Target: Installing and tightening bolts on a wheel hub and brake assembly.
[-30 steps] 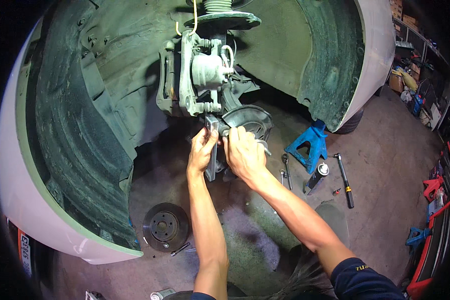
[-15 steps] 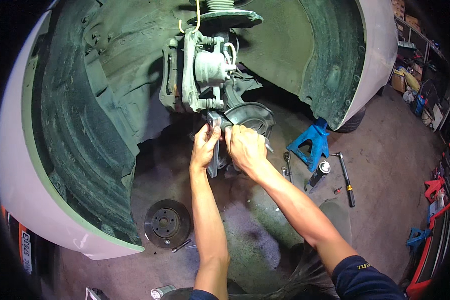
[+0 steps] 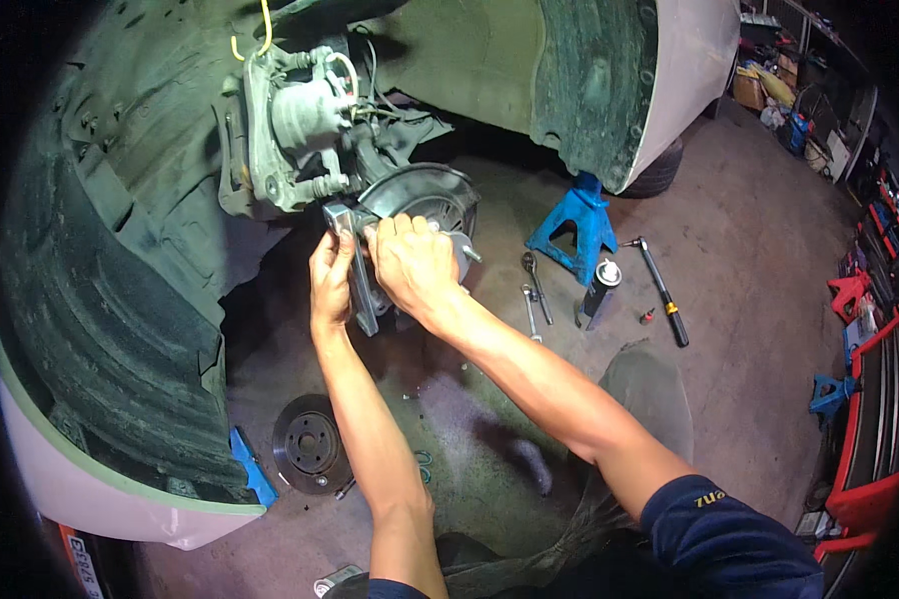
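Observation:
My left hand (image 3: 332, 282) is closed on a long, shiny metal bar-like tool (image 3: 364, 290), thumb near its upper end. The tool stands almost upright beside the hub area; its exact kind is unclear. Right beside it, my right hand (image 3: 417, 268) has its fingers curled round something at the hub, which the hand hides. Behind my right hand sits a round dust shield (image 3: 440, 185), and the hub with a stud (image 3: 471, 254) shows past the knuckles. Above and left, the brake caliper (image 3: 308, 115) hangs in its bracket from a yellow hook (image 3: 266, 28).
A blue jack stand (image 3: 581, 225) supports the car at right. Near it are a ratchet (image 3: 536, 285), a wrench (image 3: 531, 314), a spray can (image 3: 599, 292) and a long-handled ratchet (image 3: 661, 290). A brake disc (image 3: 308, 446) lies on the floor below left. The wheel-arch liner (image 3: 100, 329) curves at left.
The view has swung right and slightly down, so the car parts and hands appear further left and higher. Both hands keep their grip at the hub; the metal tool looks slightly more tilted.

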`<state>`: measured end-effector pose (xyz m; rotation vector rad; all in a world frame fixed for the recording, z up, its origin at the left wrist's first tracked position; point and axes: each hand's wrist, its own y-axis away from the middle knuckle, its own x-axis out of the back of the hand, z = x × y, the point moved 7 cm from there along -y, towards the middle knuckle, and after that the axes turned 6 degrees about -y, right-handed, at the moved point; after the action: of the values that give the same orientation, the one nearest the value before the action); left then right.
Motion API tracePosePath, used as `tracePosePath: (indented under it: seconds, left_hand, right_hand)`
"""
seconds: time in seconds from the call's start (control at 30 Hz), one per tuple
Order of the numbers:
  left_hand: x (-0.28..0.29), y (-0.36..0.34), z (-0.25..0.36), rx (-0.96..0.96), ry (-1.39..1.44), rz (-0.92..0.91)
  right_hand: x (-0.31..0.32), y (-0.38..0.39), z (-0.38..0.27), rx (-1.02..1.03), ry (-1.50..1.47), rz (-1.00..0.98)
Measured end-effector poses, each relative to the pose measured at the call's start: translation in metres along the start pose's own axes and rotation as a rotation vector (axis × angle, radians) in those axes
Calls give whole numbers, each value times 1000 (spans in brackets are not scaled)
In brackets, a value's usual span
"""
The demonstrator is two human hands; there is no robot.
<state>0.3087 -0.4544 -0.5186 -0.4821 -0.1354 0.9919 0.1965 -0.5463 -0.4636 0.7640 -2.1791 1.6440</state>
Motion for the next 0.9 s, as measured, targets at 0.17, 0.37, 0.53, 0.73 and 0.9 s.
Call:
tracePosePath:
  seconds: [0.17,0.37,0.53,0.73,0.9]
  left_hand:
    - [0,1,0,28,-35,-15]
    - [-6,7,-7,60,1,8]
    - [10,15,-11,48,-235,48]
    - [34,81,-28,44,-362,504]
    - [111,236,-85,386,-546,801]
  right_hand:
    - [3,4,-10,120,103,17]
    - [2,8,12,42,4,170]
    - [26,93,63,241,-401,471]
    - [-92,256,271,-688,72,-261]
    - [-155,294,354,-621,490,-594]
